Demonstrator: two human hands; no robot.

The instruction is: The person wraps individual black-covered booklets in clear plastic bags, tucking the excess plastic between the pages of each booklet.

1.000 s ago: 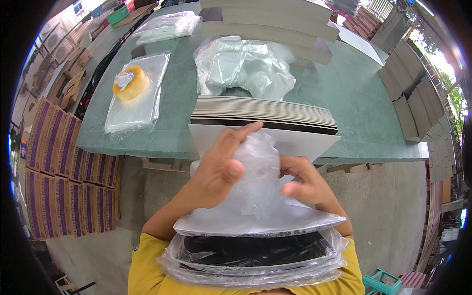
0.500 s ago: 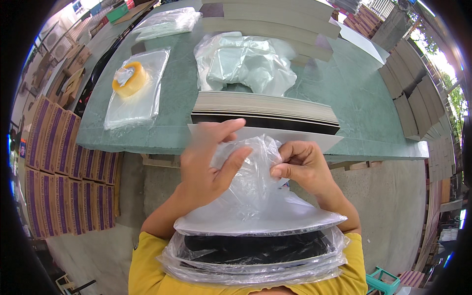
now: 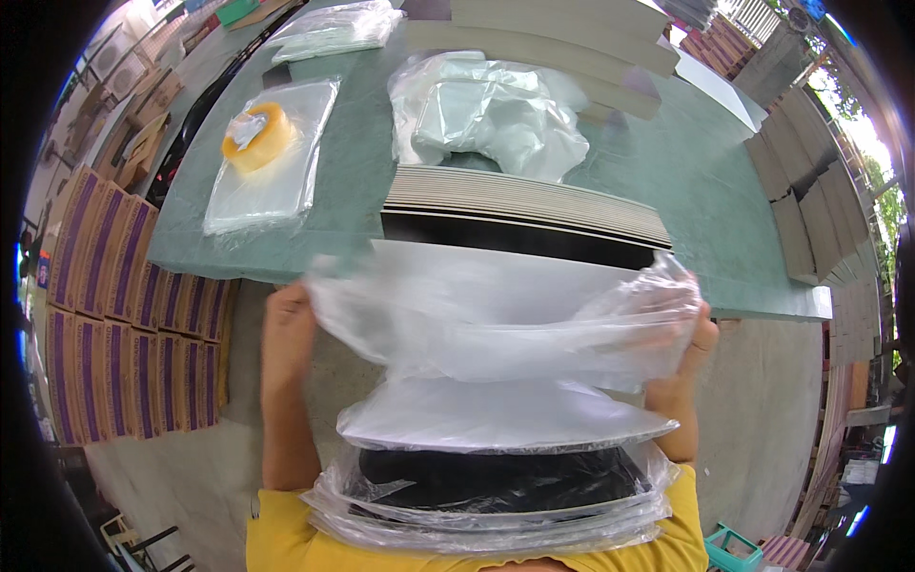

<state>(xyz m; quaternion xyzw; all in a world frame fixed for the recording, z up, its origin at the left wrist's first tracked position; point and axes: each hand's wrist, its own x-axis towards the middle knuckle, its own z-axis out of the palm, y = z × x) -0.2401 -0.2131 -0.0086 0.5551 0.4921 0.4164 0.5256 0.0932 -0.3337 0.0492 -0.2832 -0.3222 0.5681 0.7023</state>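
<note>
A clear plastic bag (image 3: 505, 345) is stretched wide between my hands, in front of the table edge. My left hand (image 3: 290, 313) is closed on the bag's left edge. At the other side my right hand (image 3: 701, 334) grips the bag's right edge, its fingers partly seen through crumpled film. Just beyond the bag, a white board (image 3: 496, 272) juts over the table edge, partly covered by the film. Behind it lies a stack of thin boards (image 3: 524, 195) with a black face toward me. Against my body rest several plastic-wrapped boards (image 3: 505, 481), a white sheet (image 3: 505, 419) above them.
On the green table (image 3: 353, 200), a tape roll (image 3: 257, 138) sits on flat clear bags (image 3: 262, 205). A crumpled plastic heap (image 3: 491, 119) lies behind the stack. Large board piles (image 3: 543, 52) stand farther back. Cartons (image 3: 133, 315) are piled at left; a green stool (image 3: 734, 548) stands lower right.
My hands have moved apart, left hand leftward and right hand rightward. The bag, bunched between them before, is now spread wide. The view has shifted slightly.
</note>
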